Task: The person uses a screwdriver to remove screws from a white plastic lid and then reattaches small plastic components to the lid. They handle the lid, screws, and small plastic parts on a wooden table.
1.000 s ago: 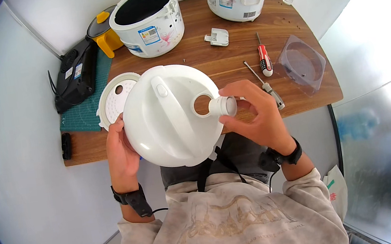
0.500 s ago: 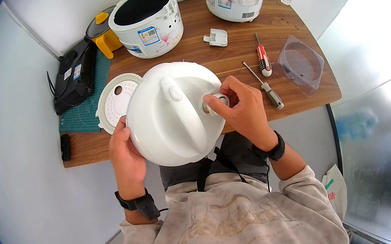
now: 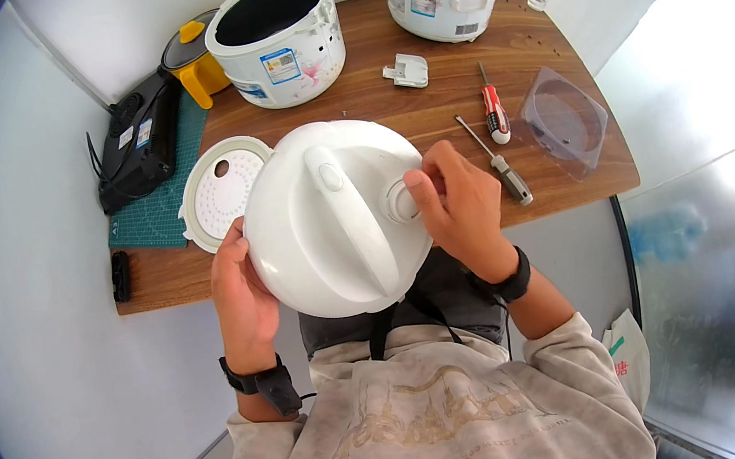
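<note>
My left hand grips the left rim of a round white rice cooker lid, held up at the table's front edge with its curved handle on top. On the right of the lid, a round white steam vent cap sits in its recess. My right hand is closed at the cap's right side, thumb against its edge and other fingers curled. Part of the cap is hidden by this hand. Behind the lid's left side lies a white inner lid plate with small holes and one larger dark hole.
Behind stand an open rice cooker body and a lidded rice cooker. A white plastic piece, red screwdriver, grey screwdriver and clear plastic tray lie rightward. Leftward are a yellow pot, black case and green mat.
The vent cap, tilted between my right thumb and fingers before, now lies flatter in the lid's recess. My right thumb has shifted toward the cap's right edge. The lid moved slightly right and down.
</note>
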Demonstrator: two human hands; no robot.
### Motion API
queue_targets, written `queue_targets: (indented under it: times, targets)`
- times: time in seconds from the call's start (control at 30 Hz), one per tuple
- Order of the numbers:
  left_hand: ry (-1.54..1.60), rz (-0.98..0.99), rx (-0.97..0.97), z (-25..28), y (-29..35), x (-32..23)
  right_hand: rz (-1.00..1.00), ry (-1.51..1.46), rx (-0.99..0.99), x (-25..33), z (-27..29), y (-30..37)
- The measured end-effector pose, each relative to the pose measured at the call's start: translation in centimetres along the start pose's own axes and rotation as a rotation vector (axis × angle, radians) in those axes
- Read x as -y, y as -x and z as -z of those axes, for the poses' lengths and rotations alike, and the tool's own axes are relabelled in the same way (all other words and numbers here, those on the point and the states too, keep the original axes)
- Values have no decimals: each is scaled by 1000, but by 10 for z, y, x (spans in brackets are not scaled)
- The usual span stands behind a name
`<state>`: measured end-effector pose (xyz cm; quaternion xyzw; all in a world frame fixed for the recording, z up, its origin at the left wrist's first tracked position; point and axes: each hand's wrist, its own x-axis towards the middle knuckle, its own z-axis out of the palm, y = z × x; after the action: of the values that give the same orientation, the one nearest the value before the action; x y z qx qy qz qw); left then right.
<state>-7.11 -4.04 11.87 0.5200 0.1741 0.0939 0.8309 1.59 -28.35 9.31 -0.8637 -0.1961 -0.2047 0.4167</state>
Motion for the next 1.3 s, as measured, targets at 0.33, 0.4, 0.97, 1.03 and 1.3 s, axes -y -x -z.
queue_targets:
  times: [0.33, 0.4, 0.97, 1.03, 1.3]
  targets:
    - [34, 51, -2, 14, -13, 5, 250, 55, 66, 11, 26, 6]
    - [34, 44, 11, 14, -13, 6, 293, 96, 74, 7, 23, 8]
    - [55, 74, -78, 3, -13, 1, -206, -677, 268, -5, 25, 5]
    - [53, 74, -81, 0, -13, 2, -312, -831, 354, -6, 26, 4]
    - [42, 38, -30, 2, -24, 10, -412, -907, 411, -6, 28, 4]
